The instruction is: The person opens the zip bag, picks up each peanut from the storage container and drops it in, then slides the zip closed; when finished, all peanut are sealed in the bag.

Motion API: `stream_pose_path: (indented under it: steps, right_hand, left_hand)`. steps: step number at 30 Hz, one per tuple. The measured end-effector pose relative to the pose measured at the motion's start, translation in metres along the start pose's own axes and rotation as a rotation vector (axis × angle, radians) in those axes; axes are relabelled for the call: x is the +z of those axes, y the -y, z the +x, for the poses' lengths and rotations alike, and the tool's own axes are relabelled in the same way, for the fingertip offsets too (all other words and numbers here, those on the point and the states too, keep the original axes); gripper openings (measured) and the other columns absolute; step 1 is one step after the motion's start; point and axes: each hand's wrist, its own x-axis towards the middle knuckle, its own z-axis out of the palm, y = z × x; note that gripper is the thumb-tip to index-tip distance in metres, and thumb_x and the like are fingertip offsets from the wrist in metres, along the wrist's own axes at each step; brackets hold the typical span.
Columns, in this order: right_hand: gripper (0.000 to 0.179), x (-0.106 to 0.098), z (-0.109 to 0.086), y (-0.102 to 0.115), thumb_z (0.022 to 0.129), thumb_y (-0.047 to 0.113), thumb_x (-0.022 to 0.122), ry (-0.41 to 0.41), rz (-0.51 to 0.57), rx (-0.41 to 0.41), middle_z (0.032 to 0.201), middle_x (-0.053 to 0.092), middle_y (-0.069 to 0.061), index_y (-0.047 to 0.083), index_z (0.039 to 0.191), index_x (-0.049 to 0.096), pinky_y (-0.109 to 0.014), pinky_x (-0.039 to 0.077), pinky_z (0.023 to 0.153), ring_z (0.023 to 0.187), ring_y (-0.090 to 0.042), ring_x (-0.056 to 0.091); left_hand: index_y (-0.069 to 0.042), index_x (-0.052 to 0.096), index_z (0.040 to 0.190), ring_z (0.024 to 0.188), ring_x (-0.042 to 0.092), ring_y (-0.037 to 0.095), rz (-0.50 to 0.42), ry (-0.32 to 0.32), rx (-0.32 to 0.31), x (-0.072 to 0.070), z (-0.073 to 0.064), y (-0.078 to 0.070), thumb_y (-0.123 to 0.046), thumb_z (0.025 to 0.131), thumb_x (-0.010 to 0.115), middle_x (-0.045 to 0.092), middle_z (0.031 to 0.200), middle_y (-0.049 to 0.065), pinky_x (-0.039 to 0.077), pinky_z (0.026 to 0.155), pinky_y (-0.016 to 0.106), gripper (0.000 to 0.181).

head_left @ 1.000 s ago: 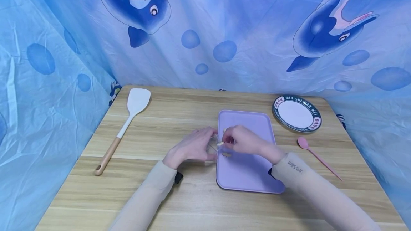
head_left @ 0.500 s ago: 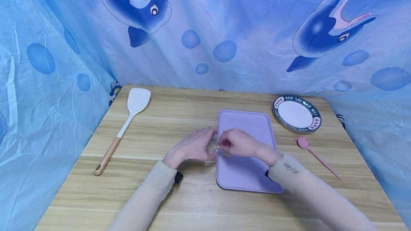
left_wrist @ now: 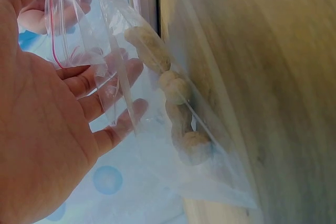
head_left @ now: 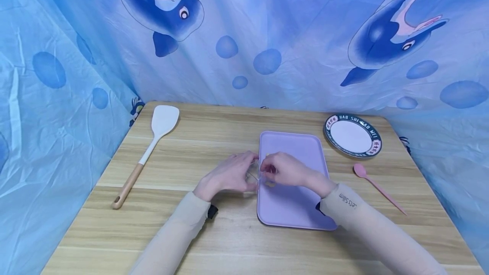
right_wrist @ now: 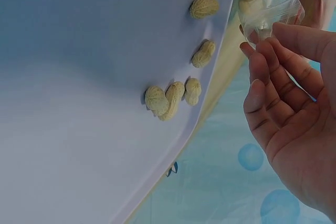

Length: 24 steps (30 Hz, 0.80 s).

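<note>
My left hand point(head_left: 231, 173) holds a clear zip bag point(left_wrist: 152, 145) by its mouth, thumb on one side and fingers spread behind the film. Several unshelled peanuts point(left_wrist: 175, 88) lie inside the bag. My right hand point(right_wrist: 294, 93) is at the bag's mouth, thumb and fingertips close together against the film; I cannot tell whether a peanut is between them. Below, on the purple tray point(head_left: 294, 207), several loose peanuts point(right_wrist: 203, 8) lie near its left edge. In the head view the right hand covers part of them.
A white spatula point(head_left: 154, 143) with a wooden handle lies on the left of the wooden table point(head_left: 214, 126). Right of the tray are a green-rimmed plate point(head_left: 351, 137) and a pink spoon point(head_left: 360, 170). A blue dolphin-print curtain point(head_left: 244, 33) hangs behind the table.
My right hand has moved slightly left and down to the bag's mouth, and the peanut it pinched a second ago no longer shows in the head view. My left hand stays in place.
</note>
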Motion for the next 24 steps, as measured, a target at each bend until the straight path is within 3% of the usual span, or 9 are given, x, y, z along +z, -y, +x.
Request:
stream_pose_path:
  steps: [12,17,24]
  right_hand:
    - [0.011,-0.015,-0.006,-0.013,0.086,0.004,0.073,-0.049,0.033,-0.002,0.087,0.07,0.005,0.006,0.096,0.074,-0.025,0.053,0.068,0.075,-0.005,0.061]
    - [0.011,-0.025,-0.011,-0.022,0.087,0.004,0.073,-0.066,0.094,0.041,0.081,0.068,0.004,0.002,0.097,0.073,-0.027,0.053,0.065,0.071,-0.007,0.061]
    - [0.008,-0.028,-0.02,-0.041,0.085,0.003,0.076,-0.122,0.079,0.059,0.078,0.066,0.004,0.002,0.093,0.073,-0.03,0.053,0.064,0.071,-0.009,0.059]
  left_hand:
    - [-0.01,0.045,0.145,0.126,0.052,0.019,0.006,-0.005,-0.004,0.001,0.0,0.0,-0.051,0.075,0.081,0.056,0.137,0.002,0.039,0.107,0.045,0.089]
    - [-0.01,0.047,0.143,0.125,0.052,0.018,0.009,-0.007,-0.01,0.001,0.001,-0.001,-0.051,0.074,0.081,0.057,0.136,0.001,0.039,0.107,0.043,0.087]
    - [-0.01,0.046,0.144,0.126,0.052,0.018,0.023,-0.003,-0.015,0.002,0.001,0.0,-0.052,0.076,0.08,0.057,0.135,0.001,0.037,0.109,0.043,0.087]
